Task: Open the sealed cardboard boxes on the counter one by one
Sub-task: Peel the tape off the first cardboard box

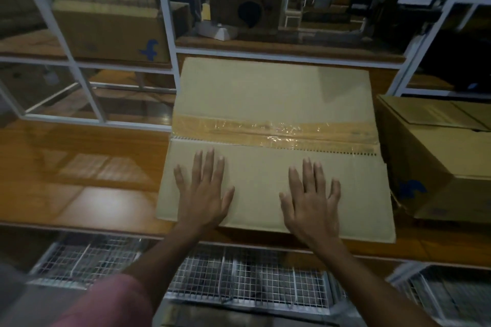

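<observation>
A large cardboard box point(276, 141) sits on the wooden counter point(66, 167), its near edge reaching the counter's front edge and its far edge close to the white shelf frame point(170, 42) at the back. A strip of clear tape point(276, 129) runs from side to side across the top of the box, along the seam between the two flaps; the near flap's edge shows as a light line just in front of the tape.

The left hand point(204, 191) lies flat on the near flap, toward its left side, fingers straight and spread, holding nothing. The right hand point(310, 202) lies flat on the same flap, toward its right side, also with fingers straight and spread, holding nothing. Both sets of fingertips stop short of the tape. A pink sleeve point(106, 302) shows at the lower left.

A second cardboard box point(438, 167) with a blue logo stands at the right edge of the counter, just beside the first. Another box with a blue logo point(111, 32) rests on the shelf behind the counter's back left part. White wire baskets point(239, 279) sit below the counter's front edge.
</observation>
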